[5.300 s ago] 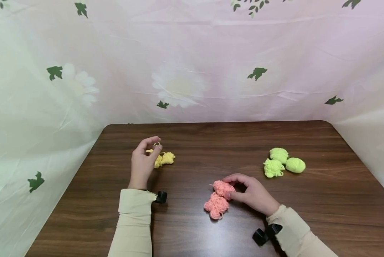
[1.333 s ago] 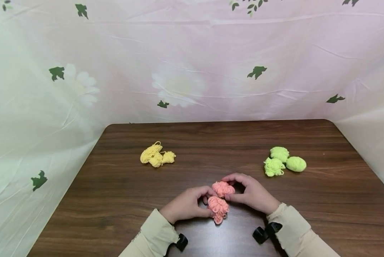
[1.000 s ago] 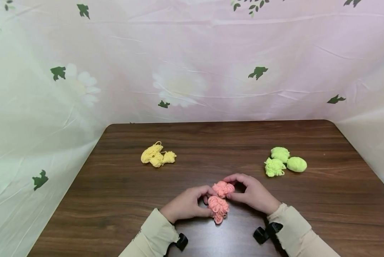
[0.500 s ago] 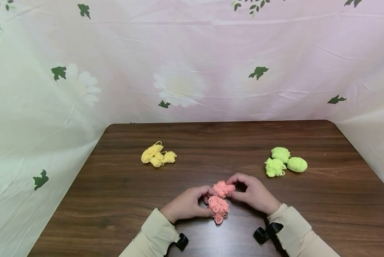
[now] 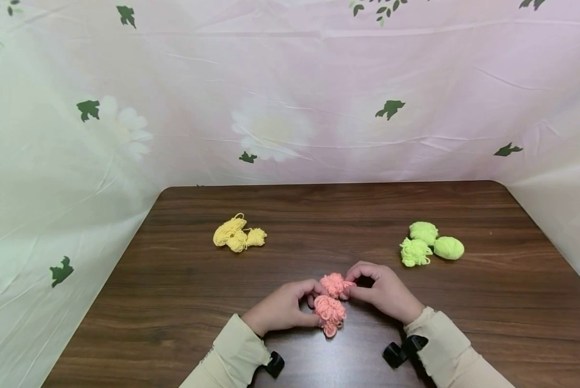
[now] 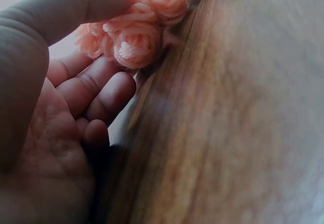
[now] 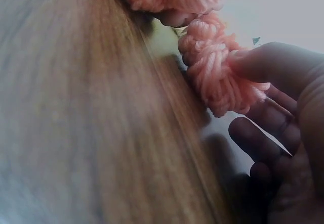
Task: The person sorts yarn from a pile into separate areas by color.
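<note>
Two coral-pink balls of yarn sit together at the middle front of the table. My left hand point(image 5: 286, 308) has its thumb and fingers curled about the left side of the nearer yarn ball point(image 5: 330, 311), which ends in a small lump toward me. The farther yarn ball point(image 5: 335, 285) is pinched at its right edge by my right hand point(image 5: 385, 289). In the left wrist view the thumb presses on the pink yarn point(image 6: 136, 44), the lower fingers loosely bent. The right wrist view shows the thumb on the farther ball point(image 7: 215, 70), with the other ball above it.
Yellow yarn balls point(image 5: 236, 241) lie grouped at the back left of the brown wooden table point(image 5: 163, 302). Three lime-green yarn balls point(image 5: 448, 248) form a cluster at the right. A printed cloth point(image 5: 290, 97) hangs behind and beside the table.
My left hand has left the yellow yarn and come to the nearer pink ball, which has shifted slightly. Lately my right fingertips have slid a little right along the farther ball.
</note>
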Motion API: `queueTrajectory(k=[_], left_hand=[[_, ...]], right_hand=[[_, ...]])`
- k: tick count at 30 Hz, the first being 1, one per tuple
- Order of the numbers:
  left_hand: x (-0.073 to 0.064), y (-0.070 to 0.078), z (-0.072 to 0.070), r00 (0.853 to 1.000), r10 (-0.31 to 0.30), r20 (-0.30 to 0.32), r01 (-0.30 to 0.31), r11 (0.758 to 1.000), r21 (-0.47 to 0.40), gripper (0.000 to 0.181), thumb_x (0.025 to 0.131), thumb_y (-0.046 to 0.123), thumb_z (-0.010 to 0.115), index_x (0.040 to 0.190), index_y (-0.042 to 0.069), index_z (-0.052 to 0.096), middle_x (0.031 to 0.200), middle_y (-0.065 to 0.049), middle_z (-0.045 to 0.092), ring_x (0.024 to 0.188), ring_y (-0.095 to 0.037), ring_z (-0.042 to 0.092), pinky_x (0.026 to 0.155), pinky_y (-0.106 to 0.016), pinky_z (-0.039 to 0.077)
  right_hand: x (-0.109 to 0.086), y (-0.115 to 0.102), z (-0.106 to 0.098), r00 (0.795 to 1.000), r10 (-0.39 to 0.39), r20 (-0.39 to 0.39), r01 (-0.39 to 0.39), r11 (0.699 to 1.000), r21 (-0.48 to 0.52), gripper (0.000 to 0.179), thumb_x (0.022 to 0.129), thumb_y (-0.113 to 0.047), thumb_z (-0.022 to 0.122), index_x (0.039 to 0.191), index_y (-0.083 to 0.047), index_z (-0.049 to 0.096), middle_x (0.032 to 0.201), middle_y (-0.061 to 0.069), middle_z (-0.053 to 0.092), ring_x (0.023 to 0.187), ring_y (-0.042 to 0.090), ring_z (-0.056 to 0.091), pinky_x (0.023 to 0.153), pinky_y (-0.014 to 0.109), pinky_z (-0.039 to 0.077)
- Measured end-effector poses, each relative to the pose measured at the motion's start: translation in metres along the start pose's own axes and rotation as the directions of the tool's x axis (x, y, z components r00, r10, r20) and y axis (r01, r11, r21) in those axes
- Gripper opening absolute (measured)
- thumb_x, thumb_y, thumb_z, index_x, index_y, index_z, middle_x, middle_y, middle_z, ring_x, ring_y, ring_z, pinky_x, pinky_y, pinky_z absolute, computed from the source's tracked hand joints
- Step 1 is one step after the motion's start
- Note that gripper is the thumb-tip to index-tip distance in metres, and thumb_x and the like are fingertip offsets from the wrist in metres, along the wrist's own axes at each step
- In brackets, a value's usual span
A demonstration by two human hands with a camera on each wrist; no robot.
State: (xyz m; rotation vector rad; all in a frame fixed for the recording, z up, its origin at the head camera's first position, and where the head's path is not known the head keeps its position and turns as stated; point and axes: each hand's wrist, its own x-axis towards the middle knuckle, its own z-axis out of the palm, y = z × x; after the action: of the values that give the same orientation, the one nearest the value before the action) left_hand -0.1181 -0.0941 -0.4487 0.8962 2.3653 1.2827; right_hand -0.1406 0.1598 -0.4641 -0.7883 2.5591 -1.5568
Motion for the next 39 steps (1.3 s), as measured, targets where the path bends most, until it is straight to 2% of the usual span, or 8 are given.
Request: queueTrajectory(k=[13,18,21,26,29,33,36,39], left_hand=[[-0.001,0.002,-0.001,1.000,0.001,-0.011,-0.001,1.000,-0.014,0.035,0.074,0.019,0.077,0.104,0.026,0.060,0.083,0.012,0.056,0.079,-0.007,0.055,0.070,-0.022,0.046],[-0.001,0.003,-0.002,1.000,-0.007,-0.011,0.007,1.000,-0.016,0.035,0.074,0.020,0.077,0.104,0.026,0.060,0.082,0.011,0.056,0.078,-0.010,0.055,0.069,-0.022,0.046],[-0.001,0.004,-0.003,1.000,-0.013,-0.009,0.013,1.000,-0.018,0.035,0.074,0.020,0.077,0.104,0.027,0.060,0.082,0.011,0.056,0.078,-0.011,0.056,0.070,-0.023,0.046],[-0.001,0.003,-0.002,1.000,-0.013,-0.012,0.013,1.000,-0.019,0.037,0.074,0.020,0.078,0.105,0.027,0.060,0.084,0.011,0.057,0.079,-0.012,0.056,0.071,-0.024,0.047],[-0.002,0.014,-0.005,1.000,-0.013,-0.017,0.013,1.000,-0.027,0.036,0.074,0.014,0.077,0.104,0.021,0.060,0.084,0.008,0.057,0.079,-0.014,0.056,0.072,-0.025,0.047],[-0.002,0.015,-0.004,1.000,-0.021,-0.016,0.021,0.999,-0.031,0.036,0.073,0.012,0.077,0.104,0.019,0.061,0.084,0.007,0.057,0.079,-0.016,0.056,0.071,-0.026,0.048],[0.000,0.002,-0.001,1.000,-0.021,-0.010,0.021,0.999,-0.028,0.037,0.073,0.018,0.078,0.105,0.024,0.060,0.084,0.010,0.057,0.079,-0.012,0.056,0.070,-0.024,0.047],[0.000,0.000,-0.001,1.000,-0.016,-0.008,0.016,1.000,-0.027,0.037,0.073,0.019,0.078,0.105,0.025,0.060,0.083,0.011,0.057,0.078,-0.010,0.056,0.070,-0.023,0.047]], right_hand=[[0.002,-0.002,0.000,0.997,0.029,-0.069,-0.031,0.999,-0.026,0.006,0.081,-0.029,0.072,0.084,-0.029,0.068,0.088,-0.012,0.065,0.086,0.009,0.060,0.078,0.028,0.047],[0.002,-0.008,0.000,0.996,0.019,-0.086,-0.021,0.999,-0.025,0.006,0.082,-0.020,0.072,0.085,-0.022,0.069,0.089,-0.008,0.066,0.086,0.010,0.061,0.078,0.030,0.048],[0.002,-0.021,-0.003,0.995,-0.005,-0.101,0.003,1.000,-0.020,0.006,0.081,-0.012,0.072,0.085,-0.016,0.069,0.088,-0.004,0.066,0.086,0.012,0.061,0.078,0.032,0.048],[0.004,-0.038,-0.008,0.992,0.010,-0.125,-0.010,1.000,-0.004,0.008,0.080,-0.006,0.072,0.084,-0.012,0.069,0.086,-0.002,0.066,0.085,0.012,0.061,0.077,0.033,0.048],[0.004,-0.041,-0.008,0.989,0.016,-0.146,-0.015,1.000,0.007,0.010,0.079,-0.003,0.072,0.083,-0.011,0.069,0.086,-0.001,0.066,0.084,0.012,0.061,0.077,0.033,0.048],[0.006,-0.042,-0.008,0.986,0.013,-0.165,-0.009,1.000,0.026,0.009,0.079,-0.003,0.072,0.083,-0.011,0.069,0.085,-0.001,0.066,0.084,0.013,0.061,0.077,0.036,0.048],[0.006,-0.043,-0.009,0.985,0.019,-0.169,-0.014,0.999,0.031,0.007,0.080,-0.005,0.071,0.083,-0.011,0.069,0.085,-0.001,0.066,0.083,0.012,0.060,0.076,0.036,0.048],[0.007,-0.045,-0.008,0.984,0.032,-0.177,-0.026,0.999,0.031,0.007,0.081,-0.005,0.071,0.083,-0.011,0.068,0.084,-0.001,0.066,0.083,0.012,0.060,0.075,0.031,0.048]])
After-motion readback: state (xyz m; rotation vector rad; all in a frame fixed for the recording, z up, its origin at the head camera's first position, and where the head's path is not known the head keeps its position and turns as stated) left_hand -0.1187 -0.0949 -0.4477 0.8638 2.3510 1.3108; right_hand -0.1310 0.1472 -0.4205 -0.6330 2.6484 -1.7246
